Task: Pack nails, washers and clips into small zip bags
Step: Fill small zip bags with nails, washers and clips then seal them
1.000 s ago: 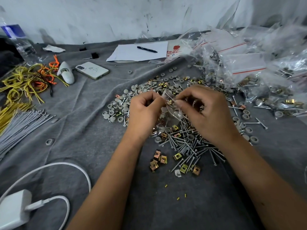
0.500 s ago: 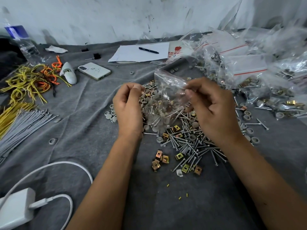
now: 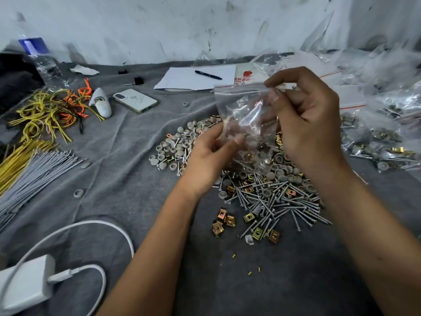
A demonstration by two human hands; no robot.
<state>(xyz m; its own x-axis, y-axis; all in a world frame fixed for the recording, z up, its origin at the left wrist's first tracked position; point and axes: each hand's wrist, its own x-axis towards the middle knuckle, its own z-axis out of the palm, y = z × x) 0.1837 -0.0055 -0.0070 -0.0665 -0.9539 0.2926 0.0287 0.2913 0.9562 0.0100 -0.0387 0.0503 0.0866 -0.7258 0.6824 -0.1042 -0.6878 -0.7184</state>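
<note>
the right hand (image 3: 305, 124) pinches the top corner of a small zip bag (image 3: 245, 115) at its red-lined seal, fingers curled on the plastic, holding it up above the pile. the left hand (image 3: 211, 153) is at the bag's lower edge, fingers loosely bent against the film; whether it truly pinches it i cannot tell.

the bag is clear and crinkled, hanging slack from the pinch. a clip and some washers show through its lower part, but i cannot tell whether they are inside or lying behind it. its seal looks not yet pressed along its length, though this is hard to read.

much is left, by the look of it: straight below the grip lie heaped nails (image 3: 280, 201), toward the left hand a spread of grey washers (image 3: 175, 151), and nearer the person loose brass clips (image 3: 224, 221). beyond the right hand, filled bags (image 3: 385, 142) are piled, so a good share seems done already.
</note>
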